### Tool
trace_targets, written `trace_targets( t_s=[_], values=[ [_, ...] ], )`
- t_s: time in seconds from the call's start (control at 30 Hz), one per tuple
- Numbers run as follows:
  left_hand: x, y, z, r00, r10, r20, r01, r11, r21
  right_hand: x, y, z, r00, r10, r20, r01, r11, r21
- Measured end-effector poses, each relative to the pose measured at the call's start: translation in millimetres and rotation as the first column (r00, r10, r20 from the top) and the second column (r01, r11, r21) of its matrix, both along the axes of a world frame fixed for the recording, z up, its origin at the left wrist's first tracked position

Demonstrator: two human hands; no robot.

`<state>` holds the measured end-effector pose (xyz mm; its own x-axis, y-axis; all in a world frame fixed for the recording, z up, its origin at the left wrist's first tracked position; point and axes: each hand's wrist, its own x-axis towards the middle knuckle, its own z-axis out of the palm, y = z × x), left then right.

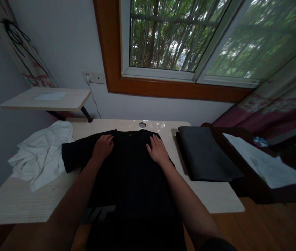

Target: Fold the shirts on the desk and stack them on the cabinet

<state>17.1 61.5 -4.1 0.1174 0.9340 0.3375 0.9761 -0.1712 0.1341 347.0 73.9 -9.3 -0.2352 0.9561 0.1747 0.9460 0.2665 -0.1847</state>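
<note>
2 hands — left hand [102, 147], right hand [157, 150] — fingers flat, open on black T-shirt [132, 181], hem cut off below.

White cloth [42, 153] left; dark folded stack [207, 153] right; shelf [45, 98].

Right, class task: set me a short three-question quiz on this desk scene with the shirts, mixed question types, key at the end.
1. True or false: both hands rest flat on the black T-shirt.
2. Which lies beside the left hand, toward the desk's left edge?
A. a folded dark cloth
B. a crumpled white garment
C. a sheet of paper
3. Fill in: the right hand rests near the shirt's ____, just below the round hole in the desk.

Key: 1 true; 2 B, the white garment; 3 collar.
</note>
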Motion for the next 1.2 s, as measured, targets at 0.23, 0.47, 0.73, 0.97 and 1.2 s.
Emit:
trace_targets(
  t_s=[0.23,0.47,0.73,0.97,1.2],
  values=[
    [2.2,-2.3,-2.8,0.998,0.005,-0.055,-0.006,1.000,-0.016,0.7,1.7,-4.4,1.000,-0.009,0.003,0.009,1.000,-0.002],
    [0.7,-16.6,-5.4,0.995,-0.001,-0.096,-0.010,0.993,-0.121,1.7,2.0,-3.5,1.000,0.003,0.000,-0.003,1.000,-0.013],
    [-18.0,-36.9,-5.5,0.987,-0.076,-0.145,0.055,0.988,-0.144,3.0,0.6,-3.1,1.000,0.008,-0.002,-0.008,1.000,0.001],
    [-53.9,-53.3,-2.7,0.977,-0.019,-0.212,-0.016,0.987,-0.159,3.9,0.1,-2.5,1.000,0.005,-0.003,-0.005,1.000,-0.024],
    [-105.9,-65.7,11.9,0.960,0.063,-0.274,-0.097,0.989,-0.111,4.5,0.8,-4.8,1.000,0.013,-0.010,-0.013,1.000,0.002]
  ],
)
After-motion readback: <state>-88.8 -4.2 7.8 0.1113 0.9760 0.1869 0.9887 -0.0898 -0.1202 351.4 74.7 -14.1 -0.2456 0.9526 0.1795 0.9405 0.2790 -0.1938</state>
